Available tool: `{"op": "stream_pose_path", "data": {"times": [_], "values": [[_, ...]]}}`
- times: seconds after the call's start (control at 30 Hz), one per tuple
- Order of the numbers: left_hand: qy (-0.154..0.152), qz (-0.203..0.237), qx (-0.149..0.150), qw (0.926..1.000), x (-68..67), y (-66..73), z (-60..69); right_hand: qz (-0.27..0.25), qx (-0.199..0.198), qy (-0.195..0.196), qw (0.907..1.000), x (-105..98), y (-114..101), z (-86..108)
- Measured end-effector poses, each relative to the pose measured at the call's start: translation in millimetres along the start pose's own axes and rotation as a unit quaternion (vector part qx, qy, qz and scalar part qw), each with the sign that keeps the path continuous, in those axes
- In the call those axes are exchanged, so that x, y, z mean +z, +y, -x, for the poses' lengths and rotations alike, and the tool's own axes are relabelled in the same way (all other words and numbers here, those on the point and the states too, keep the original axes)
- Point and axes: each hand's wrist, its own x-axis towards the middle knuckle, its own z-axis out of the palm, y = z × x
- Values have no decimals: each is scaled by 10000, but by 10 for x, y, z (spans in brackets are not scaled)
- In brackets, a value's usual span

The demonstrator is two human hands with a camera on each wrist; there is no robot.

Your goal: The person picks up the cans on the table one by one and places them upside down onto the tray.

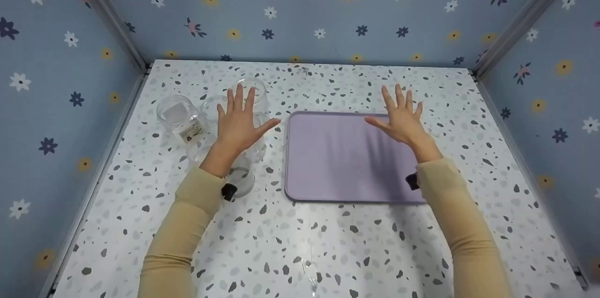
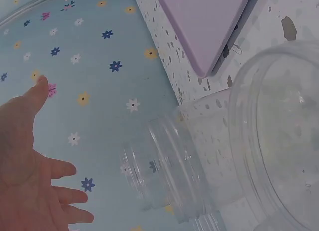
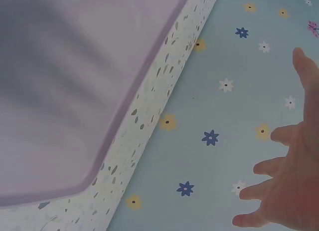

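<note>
Fingers spread, my left hand (image 1: 238, 127) hovers above a group of clear jars on the left of the table and holds nothing. One clear jar (image 1: 177, 113) at the group's left has a label on its side. Another clear jar (image 1: 241, 178) stands near my left wrist, and part of the group is hidden under the hand. In the left wrist view a wide clear jar (image 2: 284, 136) looms close. My right hand (image 1: 402, 122), also spread and holding nothing, hovers over the back right part of a flat lilac tray (image 1: 328, 162). Its shadow falls on the tray.
The table (image 1: 290, 242) has a white speckled top. Blue flowered panels (image 1: 300, 12) enclose it at the back and both sides, joined by grey corner posts (image 1: 529, 19). A small dark device (image 1: 228, 191) sits at the left wrist, another dark device (image 1: 412, 181) at the right.
</note>
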Motion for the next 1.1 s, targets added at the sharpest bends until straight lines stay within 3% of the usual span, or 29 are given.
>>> {"op": "stream_pose_path", "data": {"times": [0.43,0.63,1.1], "values": [[64,243,0,9997,20,-19,327,-255,-43,161,9995,89,-30,94],[302,302,124,9990,57,-48,432,-338,-67,235,9991,112,-39,148],[849,396,111,9955,233,-177,683,-588,-116,558,9966,168,-39,249]]}}
